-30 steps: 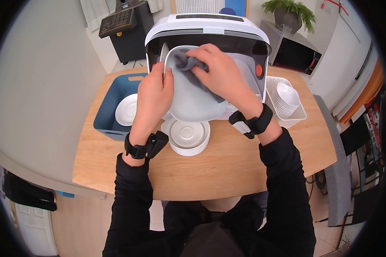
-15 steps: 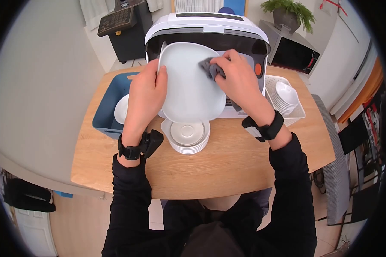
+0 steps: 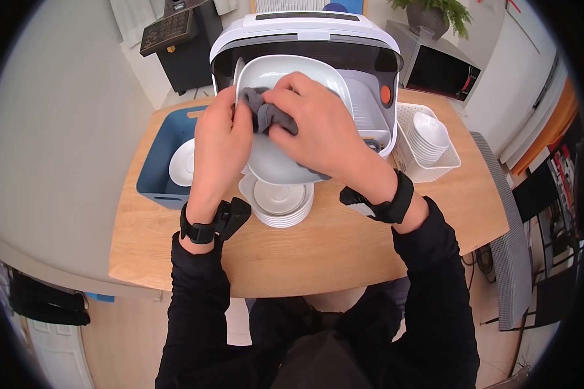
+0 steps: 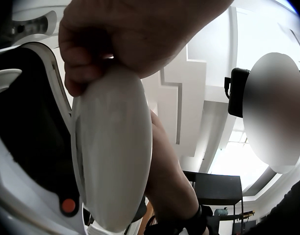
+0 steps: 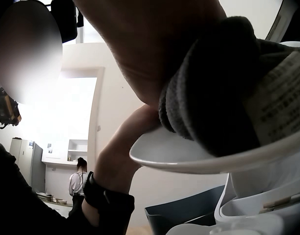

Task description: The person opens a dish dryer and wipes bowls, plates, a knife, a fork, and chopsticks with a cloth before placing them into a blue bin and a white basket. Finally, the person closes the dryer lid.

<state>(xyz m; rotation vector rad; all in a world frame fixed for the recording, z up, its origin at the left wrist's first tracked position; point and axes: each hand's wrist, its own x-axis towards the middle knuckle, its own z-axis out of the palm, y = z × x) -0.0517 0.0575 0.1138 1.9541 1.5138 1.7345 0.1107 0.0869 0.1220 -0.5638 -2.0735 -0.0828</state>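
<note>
My left hand [image 3: 224,137] grips a large white plate [image 3: 274,161] by its left edge, thumb on the upper face. The plate is held up tilted over the table, in front of the open white appliance. In my right hand [image 3: 321,126] is a bunched dark grey cloth [image 3: 280,118], which lies against the plate's face close to my left thumb. The left wrist view shows the plate's underside [image 4: 115,156] below the curled left fingers. Seen from the right wrist, thick folds of the cloth [image 5: 189,98] cover much of the plate.
Behind the plate stands the white appliance [image 3: 305,24] with its dark door raised. Below it is a stack of white dishes [image 3: 282,217]. A blue basket [image 3: 150,175] holding a white dish [image 3: 182,165] is left; a white basket [image 3: 428,174] with stacked bowls [image 3: 429,133] is right.
My right hand swept the cloth from the plate's upper left to its right side, then back left beside my left thumb. The plate's tilt changed slightly; my left hand kept its grip.
</note>
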